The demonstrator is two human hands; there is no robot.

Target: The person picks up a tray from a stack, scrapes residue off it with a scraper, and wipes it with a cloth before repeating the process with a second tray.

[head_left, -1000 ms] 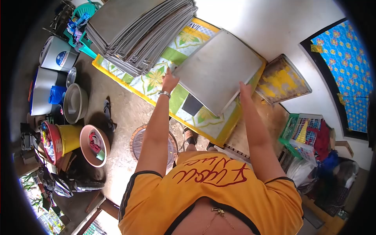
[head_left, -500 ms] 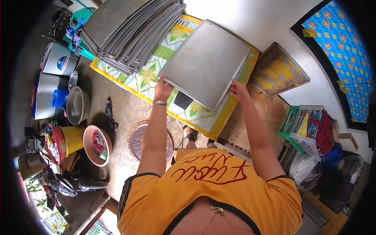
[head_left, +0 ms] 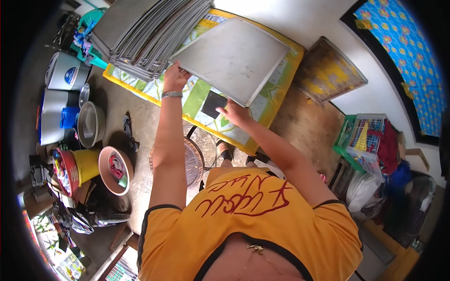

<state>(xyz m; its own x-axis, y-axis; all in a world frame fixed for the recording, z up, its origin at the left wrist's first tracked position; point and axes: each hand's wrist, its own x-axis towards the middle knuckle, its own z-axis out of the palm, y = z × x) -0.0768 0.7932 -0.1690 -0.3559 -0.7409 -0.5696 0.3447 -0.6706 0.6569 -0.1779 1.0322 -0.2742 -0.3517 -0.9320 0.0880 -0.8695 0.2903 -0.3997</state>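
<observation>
A grey metal baking tray [head_left: 234, 56] slants above the table, its left corner near the stack of trays. My left hand [head_left: 175, 78], with a bracelet at the wrist, is closed on that corner. My right hand [head_left: 236, 114] is by the tray's front corner, thumb and finger apart and the other fingers partly hidden. Just left of it, a flat dark square [head_left: 213, 104] lies on the patterned tablecloth [head_left: 194, 100]. A tall stack of similar metal trays [head_left: 150, 40] rests on the table's left part.
A rusty, yellow-stained panel [head_left: 328, 70] leans on the wall to the right. Crates [head_left: 361, 140] with clothes stand at lower right. Basins, including a pink basin [head_left: 116, 171], and buckets line the left floor. A round stool [head_left: 187, 161] stands before the table.
The tray has shifted left toward the stack, my left hand moving with it. My right hand has left the tray's right edge and come down-left beside the front corner and dark square.
</observation>
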